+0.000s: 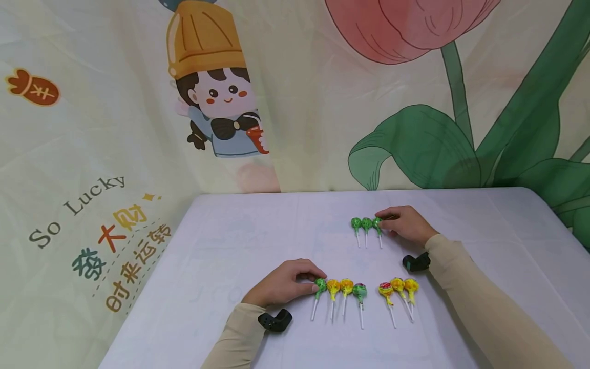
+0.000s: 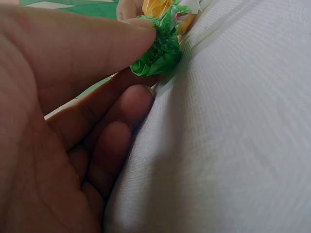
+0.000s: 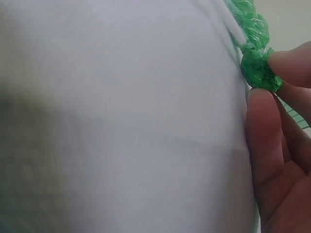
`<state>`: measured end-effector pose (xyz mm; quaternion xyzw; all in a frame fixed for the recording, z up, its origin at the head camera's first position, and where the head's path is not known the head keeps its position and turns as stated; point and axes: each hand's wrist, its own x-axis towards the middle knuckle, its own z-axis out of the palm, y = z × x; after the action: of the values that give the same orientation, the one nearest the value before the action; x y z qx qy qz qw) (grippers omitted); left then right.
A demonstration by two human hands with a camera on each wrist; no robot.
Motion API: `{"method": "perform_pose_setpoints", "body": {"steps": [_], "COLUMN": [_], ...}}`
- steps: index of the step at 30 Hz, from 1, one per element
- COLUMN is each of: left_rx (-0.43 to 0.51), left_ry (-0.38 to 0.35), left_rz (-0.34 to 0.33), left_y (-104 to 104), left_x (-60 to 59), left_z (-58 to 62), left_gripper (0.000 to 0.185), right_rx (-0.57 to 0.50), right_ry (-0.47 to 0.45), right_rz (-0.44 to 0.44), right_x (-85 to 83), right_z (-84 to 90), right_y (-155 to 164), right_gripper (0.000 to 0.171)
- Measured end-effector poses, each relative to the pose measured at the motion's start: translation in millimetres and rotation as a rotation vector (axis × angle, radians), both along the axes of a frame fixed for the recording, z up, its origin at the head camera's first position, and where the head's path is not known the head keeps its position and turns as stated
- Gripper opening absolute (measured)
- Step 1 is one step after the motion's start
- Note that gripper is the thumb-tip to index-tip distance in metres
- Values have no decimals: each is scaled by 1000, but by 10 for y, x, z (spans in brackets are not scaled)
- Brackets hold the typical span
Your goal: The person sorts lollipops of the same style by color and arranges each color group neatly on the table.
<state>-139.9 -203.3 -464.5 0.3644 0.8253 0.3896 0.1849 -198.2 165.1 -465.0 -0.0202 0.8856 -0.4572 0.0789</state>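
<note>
In the head view my left hand pinches the head of a green lollipop at the left end of the front row. Its green wrapper shows between thumb and fingers in the left wrist view. Farther back, my right hand holds the rightmost green lollipop of a short row by its head. In the right wrist view, thumb and fingertips pinch that lollipop's crinkled wrapper. Two more green lollipops, one of them the middle lollipop, lie to its left, sticks toward me.
Beside the left hand's lollipop lie two yellow lollipops and a green one with some red. Past a gap, a red-and-yellow lollipop and two yellow ones lie close together. A white cloth covers the table; a printed curtain hangs behind.
</note>
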Motion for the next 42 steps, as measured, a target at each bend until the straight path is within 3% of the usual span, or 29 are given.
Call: {"method": "perform_pose_setpoints", "body": {"steps": [20, 42], "left_rx": [3, 2], "left_ry": [24, 4], "left_rz": [-5, 33], "left_y": [-5, 16], "left_x": [-24, 16], "left_z": [-40, -24], "left_gripper": [27, 29], "right_rx": [-88, -53], "right_ry": [-33, -37], "right_rz": [-46, -69], "right_x": [28, 40], "right_z": [13, 22], "right_y": [56, -25], "right_gripper": [40, 34]}}
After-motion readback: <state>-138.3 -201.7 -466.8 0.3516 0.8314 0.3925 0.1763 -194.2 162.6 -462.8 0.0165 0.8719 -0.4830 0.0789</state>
